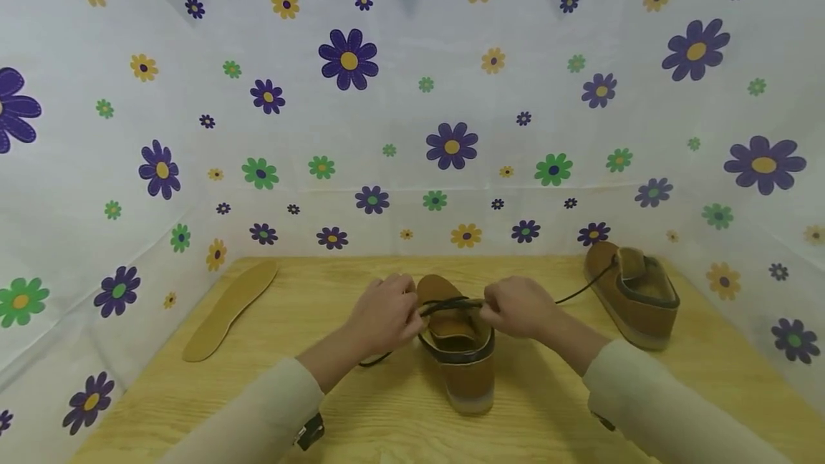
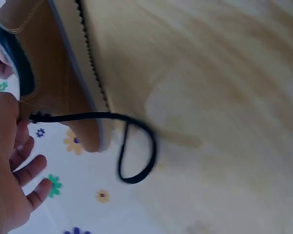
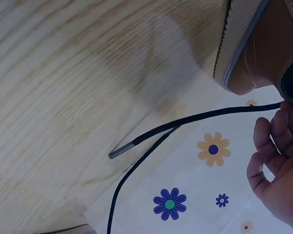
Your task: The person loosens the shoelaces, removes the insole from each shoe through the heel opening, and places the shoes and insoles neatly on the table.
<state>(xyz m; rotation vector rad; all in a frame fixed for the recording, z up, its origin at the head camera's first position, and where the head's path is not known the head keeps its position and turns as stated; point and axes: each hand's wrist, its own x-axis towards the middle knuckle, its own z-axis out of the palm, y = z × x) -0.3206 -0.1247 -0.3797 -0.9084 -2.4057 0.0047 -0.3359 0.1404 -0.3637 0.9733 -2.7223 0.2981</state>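
Observation:
A brown shoe (image 1: 470, 382) with a dark collar stands on the table in the head view, toe pointing away. Black shoelace (image 1: 445, 303) crosses over its tongue, between the two hands. At the shoe's left side, my left hand (image 1: 385, 312) pinches the lace; in the left wrist view its free part (image 2: 136, 122) curls into a loop. On the other side my right hand (image 1: 520, 306) pinches the lace too. From those fingers the right wrist view shows a black strand (image 3: 200, 117) ending in a shiny tip (image 3: 122, 150), with a second strand beside it.
A second brown shoe (image 1: 644, 317) stands at the back right; the lace from my right hand reaches toward it in the head view. A tan insole (image 1: 232, 310) lies at the left on the wooden table (image 1: 374, 428). A flower-print sheet (image 1: 399, 113) encloses the back and sides.

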